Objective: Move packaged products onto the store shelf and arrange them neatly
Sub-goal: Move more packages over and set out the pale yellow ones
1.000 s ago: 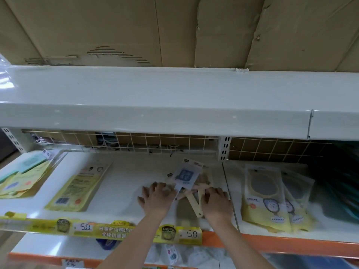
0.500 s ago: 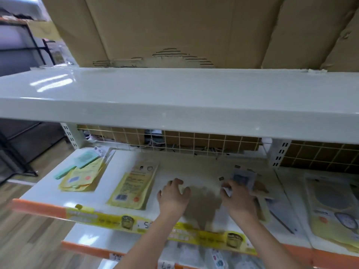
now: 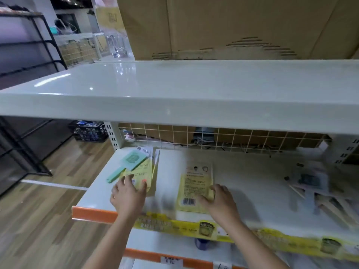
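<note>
Having shifted leftward, hands (image 3: 174,199) apart, fingers resting on two yellow packets (image 3: 195,189).

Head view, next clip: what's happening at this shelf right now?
A person is tidying flat packaged goods on a white store shelf. The left hand rests on a stack of yellow packs topped by a green-handled item at the shelf's left end. The right hand touches the right edge of a single yellow pack lying flat mid-shelf. More packaged items lie blurred further right.
</note>
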